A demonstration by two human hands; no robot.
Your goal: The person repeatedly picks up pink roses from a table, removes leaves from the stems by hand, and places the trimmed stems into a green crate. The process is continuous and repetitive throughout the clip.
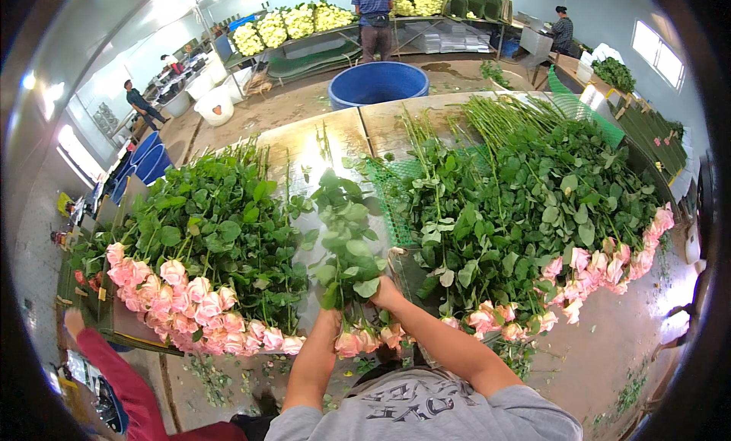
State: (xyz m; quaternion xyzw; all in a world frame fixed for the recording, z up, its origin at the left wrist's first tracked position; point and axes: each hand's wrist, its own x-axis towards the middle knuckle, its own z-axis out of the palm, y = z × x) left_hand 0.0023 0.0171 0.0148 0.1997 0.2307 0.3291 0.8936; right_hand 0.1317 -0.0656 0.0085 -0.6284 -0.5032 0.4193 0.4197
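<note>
Both my hands are at a small bunch of pink roses (348,343) near the table's front edge, its leafy stems pointing away from me. My left hand (331,315) is at the bunch's left side just above the blooms, its fingers mostly hidden by leaves. On the right side my right hand (386,292) grips the stems, fingers partly behind leaves. A large pile of pink roses (200,304) lies to the left, blooms towards me. Another large pile (594,267) lies to the right, partly over green plastic netting (388,195).
A metal-topped table (297,133) bears the roses. Beyond it stands a big blue tub (378,87). A co-worker's red sleeve (108,367) reaches in at lower left. Other people work farther off, one before bundled pale yellow flowers (300,21). Cut leaves litter the floor (211,384).
</note>
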